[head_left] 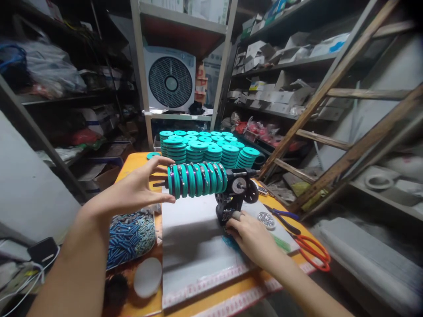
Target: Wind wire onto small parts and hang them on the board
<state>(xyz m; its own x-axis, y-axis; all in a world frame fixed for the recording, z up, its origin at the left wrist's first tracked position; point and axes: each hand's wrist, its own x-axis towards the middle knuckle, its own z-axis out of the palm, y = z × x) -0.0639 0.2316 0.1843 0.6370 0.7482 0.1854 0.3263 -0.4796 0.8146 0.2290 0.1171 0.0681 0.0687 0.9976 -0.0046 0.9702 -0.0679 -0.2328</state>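
A row of teal spools (pixel 198 179) sits sideways on the spindle of a black hand winder (pixel 233 193), with dark shiny bands showing between the discs. My left hand (pixel 145 182) spans the free left end of this row, thumb below and fingers above, gripping the outermost spool. Low at the winder's foot, my right hand (pixel 249 233) rests with curled fingers against the base; a ring is on one finger. Its fingertips are partly hidden. Beneath the spools lies a white board (pixel 188 246).
Stacked teal spools (pixel 211 147) stand behind the winder. To the right are a round dish of small metal bits (pixel 266 220), pliers (pixel 286 220) and orange-handled scissors (pixel 313 251). A tray of blue pieces (pixel 127 240) and a white round lid (pixel 148 277) lie left. A wooden ladder (pixel 317 105) leans right.
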